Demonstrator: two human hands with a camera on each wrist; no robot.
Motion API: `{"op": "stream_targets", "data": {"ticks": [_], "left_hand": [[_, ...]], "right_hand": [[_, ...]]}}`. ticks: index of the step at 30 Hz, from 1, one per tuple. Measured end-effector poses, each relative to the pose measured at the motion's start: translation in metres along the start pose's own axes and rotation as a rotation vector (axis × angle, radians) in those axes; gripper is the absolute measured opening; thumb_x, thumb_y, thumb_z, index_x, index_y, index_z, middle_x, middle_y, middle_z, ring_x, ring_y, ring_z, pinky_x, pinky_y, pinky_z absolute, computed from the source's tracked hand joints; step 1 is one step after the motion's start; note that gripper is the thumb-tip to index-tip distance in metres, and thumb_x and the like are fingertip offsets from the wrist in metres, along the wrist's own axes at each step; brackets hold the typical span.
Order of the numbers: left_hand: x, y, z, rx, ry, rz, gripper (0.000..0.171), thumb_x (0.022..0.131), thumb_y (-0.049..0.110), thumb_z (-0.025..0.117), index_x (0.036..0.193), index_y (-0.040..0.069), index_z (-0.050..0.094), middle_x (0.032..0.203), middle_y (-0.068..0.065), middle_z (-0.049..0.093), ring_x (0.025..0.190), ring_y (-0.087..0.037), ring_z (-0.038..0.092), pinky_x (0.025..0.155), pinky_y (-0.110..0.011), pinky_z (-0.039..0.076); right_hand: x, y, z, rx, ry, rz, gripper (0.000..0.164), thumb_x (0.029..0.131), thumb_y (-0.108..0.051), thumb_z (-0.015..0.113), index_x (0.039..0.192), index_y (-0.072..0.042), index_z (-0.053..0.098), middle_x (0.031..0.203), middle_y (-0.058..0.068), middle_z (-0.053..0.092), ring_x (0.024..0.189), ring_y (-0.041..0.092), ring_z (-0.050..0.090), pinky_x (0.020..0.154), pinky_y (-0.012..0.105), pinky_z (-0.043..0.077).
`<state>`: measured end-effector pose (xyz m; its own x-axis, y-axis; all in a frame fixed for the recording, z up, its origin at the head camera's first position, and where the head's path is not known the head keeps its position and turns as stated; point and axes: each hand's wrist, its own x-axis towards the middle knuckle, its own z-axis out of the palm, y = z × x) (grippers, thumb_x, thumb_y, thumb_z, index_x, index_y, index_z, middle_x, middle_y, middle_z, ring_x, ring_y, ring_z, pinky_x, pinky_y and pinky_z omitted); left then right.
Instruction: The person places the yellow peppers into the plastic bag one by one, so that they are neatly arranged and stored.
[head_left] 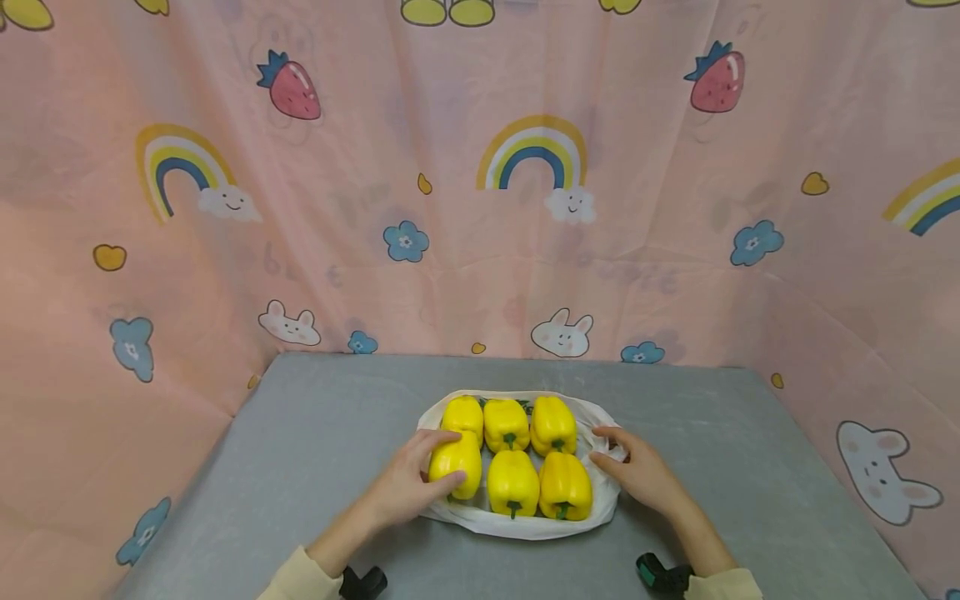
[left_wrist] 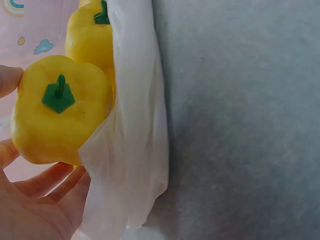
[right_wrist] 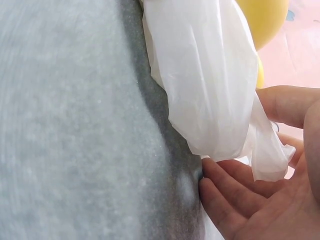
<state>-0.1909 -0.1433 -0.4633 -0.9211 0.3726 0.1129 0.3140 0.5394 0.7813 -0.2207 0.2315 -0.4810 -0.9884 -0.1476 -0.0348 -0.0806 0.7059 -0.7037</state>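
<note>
In the head view, several yellow bell peppers (head_left: 513, 483) with green stems sit in two rows on a white plastic bag (head_left: 525, 527). My left hand (head_left: 408, 479) grips the front-left bell pepper (head_left: 461, 462), thumb on its near side and fingers on its far side. The left wrist view shows that pepper's green stem (left_wrist: 60, 96) and the left hand (left_wrist: 42, 205) around its body. At the bag's right end is my right hand (head_left: 641, 468), thumb and fingers spread apart. In the right wrist view, a loose fold of the bag (right_wrist: 270, 155) lies between the right hand's thumb and fingers.
The bag lies on a grey tabletop (head_left: 315, 467). A pink curtain (head_left: 345, 183) with rainbows, strawberries and rabbits surrounds the table at the back and both sides. Black wrist devices (head_left: 363, 582) are worn near both cream sleeves (head_left: 303, 577).
</note>
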Motion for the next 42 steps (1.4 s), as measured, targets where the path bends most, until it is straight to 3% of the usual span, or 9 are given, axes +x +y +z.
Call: {"op": "stream_targets", "data": {"ticks": [3,12,23,30,37,42], "left_hand": [[0.0,-0.001,0.003,0.01,-0.008,0.017,0.054,0.095,0.048,0.069,0.139,0.02,0.058,0.139,-0.003,0.053,0.118,-0.021,0.053,0.096,-0.045,0.05],[-0.001,-0.005,0.01,-0.014,-0.049,-0.002,0.054,0.096,0.047,0.068,0.139,0.016,0.057,0.135,-0.005,0.054,0.106,-0.018,0.056,0.082,-0.028,0.054],[0.0,-0.003,0.01,-0.009,-0.074,-0.056,0.056,0.096,0.049,0.066,0.14,0.017,0.056,0.143,-0.008,0.052,0.116,-0.021,0.055,0.091,-0.039,0.054],[0.001,-0.005,0.01,0.018,-0.088,-0.094,0.06,0.097,0.053,0.063,0.144,0.017,0.054,0.15,-0.014,0.047,0.137,-0.034,0.046,0.106,-0.054,0.045],[0.001,-0.005,0.012,0.064,-0.065,-0.083,0.061,0.098,0.054,0.061,0.144,0.015,0.055,0.143,-0.008,0.053,0.122,-0.024,0.054,0.101,-0.049,0.048],[-0.001,0.002,0.009,0.081,-0.063,-0.068,0.06,0.099,0.051,0.061,0.145,0.014,0.055,0.145,-0.008,0.053,0.126,-0.025,0.054,0.103,-0.049,0.049]], "right_hand": [[0.0,0.0,0.0,0.003,-0.001,-0.006,0.053,0.098,-0.036,0.067,0.14,-0.004,0.058,0.126,0.015,0.061,0.095,0.023,0.054,0.075,0.036,0.047],[-0.001,0.001,0.001,0.009,0.006,-0.006,0.052,0.098,-0.034,0.068,0.139,-0.005,0.059,0.124,0.014,0.062,0.095,0.023,0.054,0.075,0.035,0.047],[-0.001,0.001,0.001,0.005,0.007,-0.011,0.052,0.098,-0.034,0.068,0.139,-0.004,0.058,0.124,0.014,0.061,0.098,0.024,0.055,0.077,0.037,0.047],[0.001,0.001,0.001,-0.005,0.005,-0.012,0.053,0.098,-0.036,0.068,0.139,-0.004,0.058,0.125,0.015,0.061,0.095,0.023,0.055,0.075,0.036,0.047],[-0.001,0.0,0.001,-0.004,0.006,-0.013,0.053,0.098,-0.035,0.068,0.14,-0.003,0.058,0.129,0.018,0.061,0.103,0.027,0.057,0.081,0.042,0.049],[-0.003,-0.001,-0.003,0.01,0.011,-0.005,0.053,0.099,-0.034,0.067,0.141,-0.004,0.056,0.128,0.018,0.06,0.099,0.026,0.056,0.077,0.039,0.049]]}}
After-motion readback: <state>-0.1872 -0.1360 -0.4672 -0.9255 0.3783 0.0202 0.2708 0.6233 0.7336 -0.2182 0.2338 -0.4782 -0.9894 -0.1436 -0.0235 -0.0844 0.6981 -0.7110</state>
